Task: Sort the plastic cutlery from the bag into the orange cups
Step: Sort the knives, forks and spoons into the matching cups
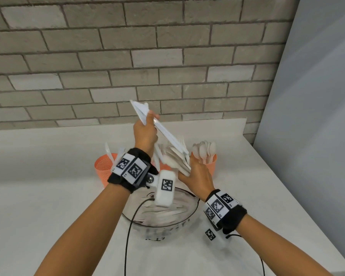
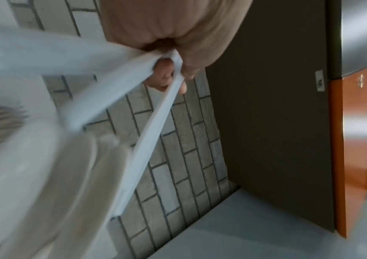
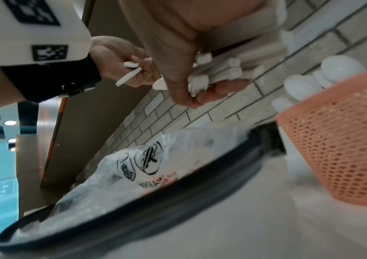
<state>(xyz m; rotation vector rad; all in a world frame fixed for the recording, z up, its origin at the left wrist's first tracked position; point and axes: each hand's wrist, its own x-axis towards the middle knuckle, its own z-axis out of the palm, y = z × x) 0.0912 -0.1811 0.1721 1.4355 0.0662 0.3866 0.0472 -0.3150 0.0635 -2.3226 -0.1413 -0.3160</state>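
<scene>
Plastic cutlery (image 1: 175,158): white bundle gripped by curled fingers of right hand (image 1: 197,174), above bag (image 3: 155,157) in bowl (image 1: 163,222). Knives (image 1: 163,132) pinched in closed grip of left hand (image 1: 145,132). Spoons (image 1: 204,150) stood in right orange cup (image 3: 341,140) on table (image 1: 48,196).

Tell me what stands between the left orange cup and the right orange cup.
In the head view, a third orange cup, mostly hidden behind the cutlery bundle that the right hand grips and behind the left hand's wrist.
</scene>
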